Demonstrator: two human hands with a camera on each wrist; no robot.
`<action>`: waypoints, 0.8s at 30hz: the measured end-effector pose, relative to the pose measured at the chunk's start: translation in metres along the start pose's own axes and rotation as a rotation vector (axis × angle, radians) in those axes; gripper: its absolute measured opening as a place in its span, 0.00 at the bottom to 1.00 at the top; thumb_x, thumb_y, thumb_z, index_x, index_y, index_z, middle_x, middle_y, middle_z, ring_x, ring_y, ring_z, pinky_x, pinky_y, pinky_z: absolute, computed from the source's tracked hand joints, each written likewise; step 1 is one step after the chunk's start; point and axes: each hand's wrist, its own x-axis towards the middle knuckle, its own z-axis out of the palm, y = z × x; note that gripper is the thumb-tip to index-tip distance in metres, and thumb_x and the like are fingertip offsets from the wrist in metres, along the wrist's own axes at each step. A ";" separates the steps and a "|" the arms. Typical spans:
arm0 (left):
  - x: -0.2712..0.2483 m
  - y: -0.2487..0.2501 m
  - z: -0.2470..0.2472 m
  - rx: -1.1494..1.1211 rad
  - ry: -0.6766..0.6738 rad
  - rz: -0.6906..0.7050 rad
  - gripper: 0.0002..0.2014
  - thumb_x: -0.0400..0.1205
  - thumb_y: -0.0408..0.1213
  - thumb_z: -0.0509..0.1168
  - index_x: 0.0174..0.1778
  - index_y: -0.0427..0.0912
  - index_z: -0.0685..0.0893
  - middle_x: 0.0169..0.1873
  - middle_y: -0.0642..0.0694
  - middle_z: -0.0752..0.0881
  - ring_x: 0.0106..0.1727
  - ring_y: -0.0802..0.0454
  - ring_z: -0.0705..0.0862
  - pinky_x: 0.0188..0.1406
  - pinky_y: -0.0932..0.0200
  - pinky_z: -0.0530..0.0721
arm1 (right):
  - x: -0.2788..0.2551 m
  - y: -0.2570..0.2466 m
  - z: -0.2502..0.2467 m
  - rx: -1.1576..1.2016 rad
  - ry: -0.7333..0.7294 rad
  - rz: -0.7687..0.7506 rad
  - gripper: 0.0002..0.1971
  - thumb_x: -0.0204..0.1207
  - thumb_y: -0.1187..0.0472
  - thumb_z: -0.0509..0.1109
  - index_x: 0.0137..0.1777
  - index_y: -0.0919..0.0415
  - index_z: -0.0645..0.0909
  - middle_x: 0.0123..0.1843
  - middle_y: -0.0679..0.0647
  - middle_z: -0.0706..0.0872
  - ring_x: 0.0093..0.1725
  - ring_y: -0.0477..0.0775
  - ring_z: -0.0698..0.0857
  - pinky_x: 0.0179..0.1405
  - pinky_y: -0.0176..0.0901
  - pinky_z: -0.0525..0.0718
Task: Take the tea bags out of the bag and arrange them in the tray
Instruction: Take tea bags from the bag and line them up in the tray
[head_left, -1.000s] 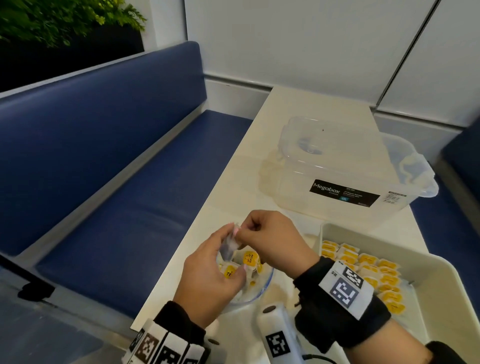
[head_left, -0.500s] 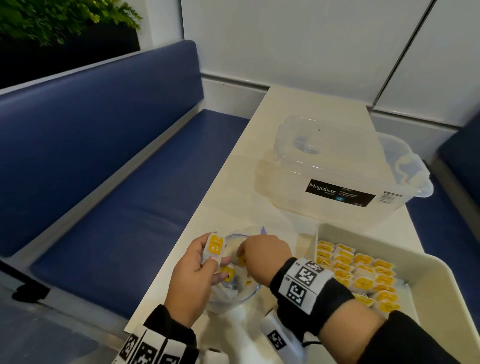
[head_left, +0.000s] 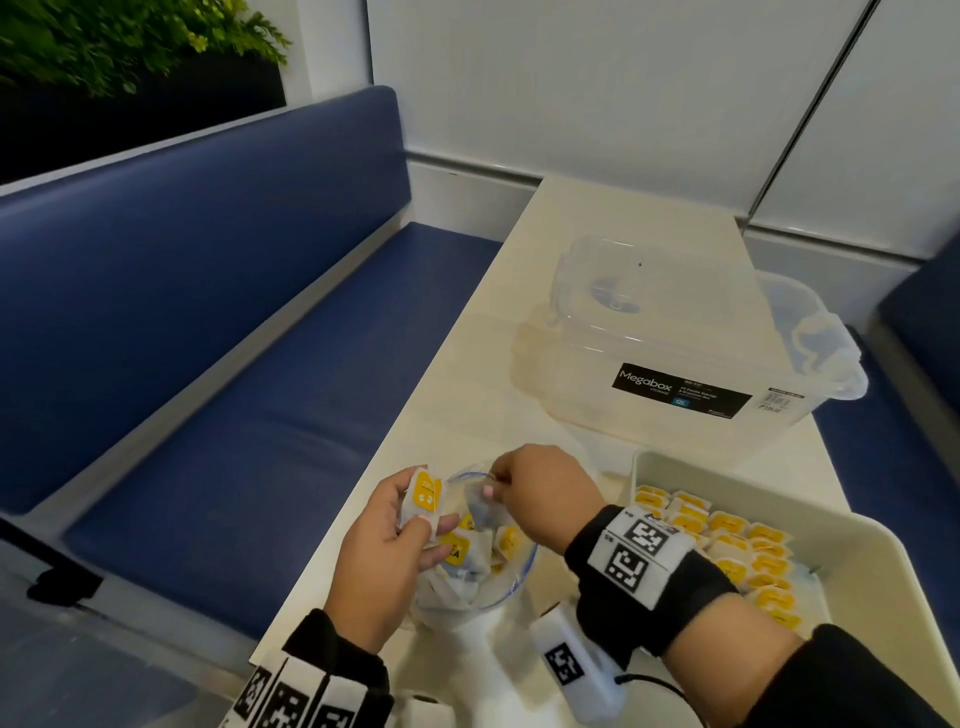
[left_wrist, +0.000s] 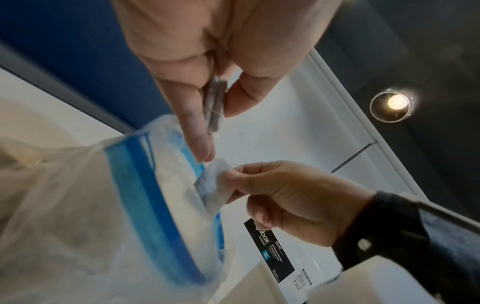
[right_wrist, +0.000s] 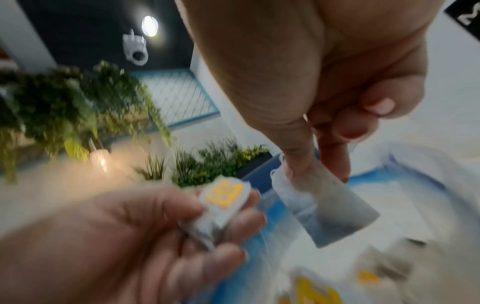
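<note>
**Right hand lifts a tea bag at the mouth of the bag**

Half a second ago the right hand (head_left: 540, 496) was dipped into the bag; now it sits a little higher at the opening, thumb and forefinger pinching the top edge of a pale tea bag (right_wrist: 330, 207) that hangs below the fingertips, just over the bag's blue rim. Its other fingers are curled in.

Beside it, the left hand (head_left: 387, 551) grips a small stack of tea bags (head_left: 423, 499) between thumb and fingers, yellow label facing up; the left wrist view shows the stack edge-on, about two bags thick. The two hands are close together but not touching.

The clear plastic bag (head_left: 470, 587) with its blue zip strip lies open on the pale table (head_left: 597, 223) under both hands, with more yellow-labelled tea bags loose inside. Just to the right stands the white tray (head_left: 878, 545), holding rows of tea bags laid label up along its left part. Beyond the tray sits a clear storage box (head_left: 675, 332) with a black label. A blue bench (head_left: 218, 322) runs along the table's left side.
</note>
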 end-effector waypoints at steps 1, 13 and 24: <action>0.000 0.001 0.000 0.000 0.002 0.001 0.20 0.83 0.21 0.52 0.63 0.48 0.76 0.53 0.44 0.85 0.50 0.52 0.89 0.40 0.62 0.88 | -0.002 0.001 -0.005 0.041 0.003 -0.005 0.14 0.80 0.56 0.65 0.31 0.55 0.78 0.31 0.51 0.79 0.39 0.57 0.76 0.31 0.39 0.67; 0.001 0.015 0.025 -0.233 -0.087 0.066 0.21 0.73 0.42 0.67 0.61 0.40 0.78 0.54 0.40 0.88 0.52 0.48 0.90 0.43 0.57 0.88 | -0.035 0.001 -0.040 0.687 0.135 -0.030 0.12 0.80 0.59 0.67 0.37 0.60 0.85 0.31 0.47 0.84 0.19 0.34 0.76 0.25 0.26 0.69; 0.004 0.030 0.039 -0.215 -0.253 0.139 0.26 0.66 0.36 0.70 0.62 0.49 0.77 0.52 0.41 0.87 0.48 0.47 0.89 0.40 0.57 0.88 | -0.076 0.031 -0.048 0.717 0.370 -0.169 0.24 0.80 0.72 0.62 0.57 0.36 0.79 0.46 0.44 0.87 0.26 0.42 0.79 0.30 0.31 0.80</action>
